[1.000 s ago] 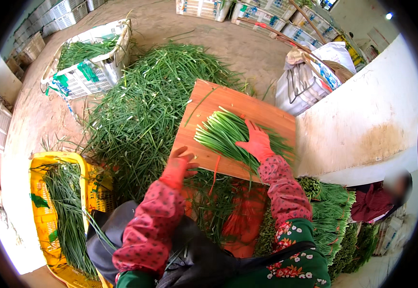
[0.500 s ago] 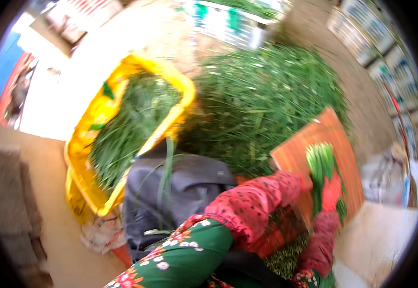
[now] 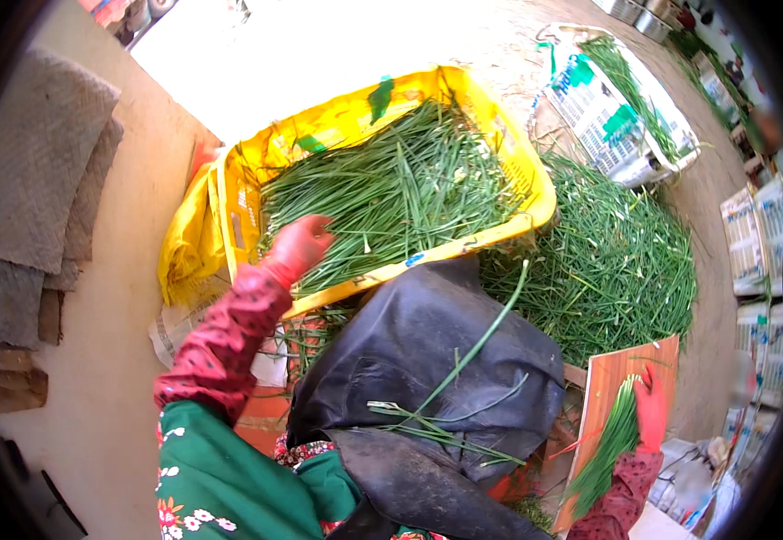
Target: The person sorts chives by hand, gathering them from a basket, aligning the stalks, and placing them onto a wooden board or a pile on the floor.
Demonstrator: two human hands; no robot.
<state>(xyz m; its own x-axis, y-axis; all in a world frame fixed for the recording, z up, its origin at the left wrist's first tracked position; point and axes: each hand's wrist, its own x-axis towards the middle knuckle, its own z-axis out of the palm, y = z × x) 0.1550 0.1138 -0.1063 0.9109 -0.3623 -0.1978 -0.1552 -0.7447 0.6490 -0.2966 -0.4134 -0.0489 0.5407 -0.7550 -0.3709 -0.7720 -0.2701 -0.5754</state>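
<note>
**Left hand in the yellow crate, right hand on the bundle at the board**

Nearest the camera, a dark apron covers the person's lap, with several loose green stalks lying across it. The green floral garment and red patterned sleeves enter from the lower edge.

At lower right, the right hand in a red glove rests against a bundle of green stalks lying lengthwise on a wooden board. The fingers lie flat along the bundle's side, extended rather than curled; whether the thumb clamps the bundle cannot be told from this angle. The board stands tilted, its upper edge against the heap beyond.

At centre left, the left hand, also in a red glove, reaches into the yellow crate and touches the stalks in the crate at their near end. Its fingers are bent loosely over the stalks; a firm grasp cannot be confirmed.

Beyond the apron, to the right of the crate, a large heap of the same stalks spreads over the floor. Farther still, at upper right, a white crate holds more greens. Stacked cartons stand along the right edge. Grey mats lie at far left
</note>
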